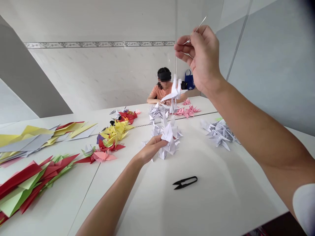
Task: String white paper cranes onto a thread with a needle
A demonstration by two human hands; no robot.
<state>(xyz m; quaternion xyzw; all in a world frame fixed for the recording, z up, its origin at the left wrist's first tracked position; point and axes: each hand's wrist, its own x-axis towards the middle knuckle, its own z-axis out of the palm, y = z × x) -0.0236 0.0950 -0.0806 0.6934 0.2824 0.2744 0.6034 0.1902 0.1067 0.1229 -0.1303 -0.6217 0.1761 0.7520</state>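
Head view, the only one. The right hand is raised, thumb and forefinger pinched on a needle, the other fingers loosely curled. The height appears to serve to draw the thread upright, so that the upper white crane hangs clear of the table. The left hand is low, thumb and fingers closed on a white paper crane beneath the hanging one; this grip presumably steadies the lower cranes against the pull. Whether the gripped crane is threaded cannot be told. Black thread snips lie free on the near side, seemingly for easy reach. A white crane heap sits apart at right; coloured cranes lie at left, loosely grouped by colour, which presumably prevents mixing.
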